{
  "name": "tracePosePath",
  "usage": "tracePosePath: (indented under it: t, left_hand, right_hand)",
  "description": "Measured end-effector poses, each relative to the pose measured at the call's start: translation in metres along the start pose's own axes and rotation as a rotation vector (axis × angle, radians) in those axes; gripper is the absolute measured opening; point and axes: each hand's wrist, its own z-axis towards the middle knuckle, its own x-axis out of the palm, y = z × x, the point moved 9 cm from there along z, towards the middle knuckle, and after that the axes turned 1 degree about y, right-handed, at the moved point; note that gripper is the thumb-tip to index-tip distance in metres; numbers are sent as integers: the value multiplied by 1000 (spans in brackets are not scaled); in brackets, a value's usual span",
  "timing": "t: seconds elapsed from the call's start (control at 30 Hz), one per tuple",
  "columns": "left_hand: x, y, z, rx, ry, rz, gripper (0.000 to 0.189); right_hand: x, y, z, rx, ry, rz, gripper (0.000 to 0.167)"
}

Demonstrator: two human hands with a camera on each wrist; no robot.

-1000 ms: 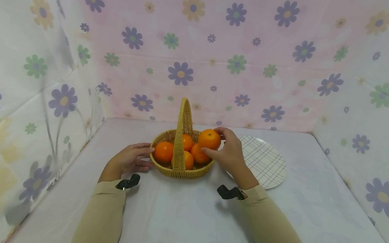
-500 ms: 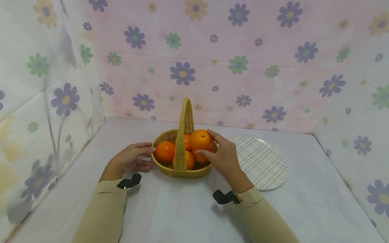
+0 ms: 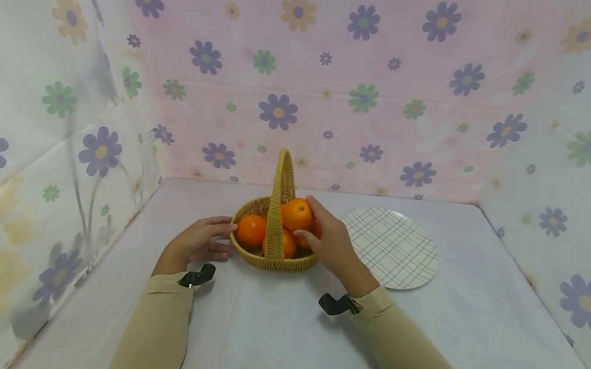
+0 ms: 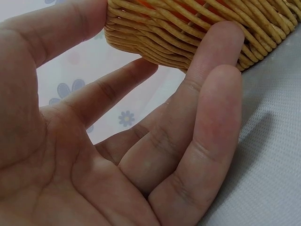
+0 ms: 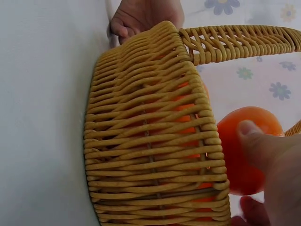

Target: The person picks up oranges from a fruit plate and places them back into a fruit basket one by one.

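A yellow woven basket (image 3: 288, 265) with a tall arched handle stands on the table, several oranges inside it. At its left end my left hand (image 3: 192, 243) holds the basket, the thumb on the rim and fingertips against the outer wall (image 4: 155, 33). My right hand (image 3: 338, 244) grips one orange (image 3: 297, 214) on top of the others, just right of the handle. In the right wrist view the thumb presses the near side of that orange (image 5: 237, 165). The other fingers are mostly hidden. Another orange (image 3: 251, 231) lies left of the handle.
To the right of the basket lies a round white plate (image 3: 395, 249) with a dark grid pattern, close to the right hand. A pale cloth covers the table (image 3: 262, 328). Flower-printed cloth walls (image 3: 411, 124) stand at the back and both sides.
My right hand has carried the orange left from the basket's right rim and slightly down, onto the other oranges beside the handle. The left hand stays at the basket's end.
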Motion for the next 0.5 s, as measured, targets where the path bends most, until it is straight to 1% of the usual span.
tracePosePath:
  t: [0.1, 0.2, 0.4, 0.5]
  left_hand:
    - [0, 0, 0, 0, -4, -1, 83]
    - [0, 0, -1, 1, -4, 0, 83]
    - [0, -1, 0, -4, -9, 4, 81]
    - [1, -1, 1, -3, -4, 1, 81]
  right_hand:
    - [5, 2, 0, -12, 32, 11, 80]
    - [7, 2, 0, -10, 39, 9, 77]
    - [2, -1, 0, -10, -29, -13, 63]
    - [2, -3, 0, -6, -46, -21, 58]
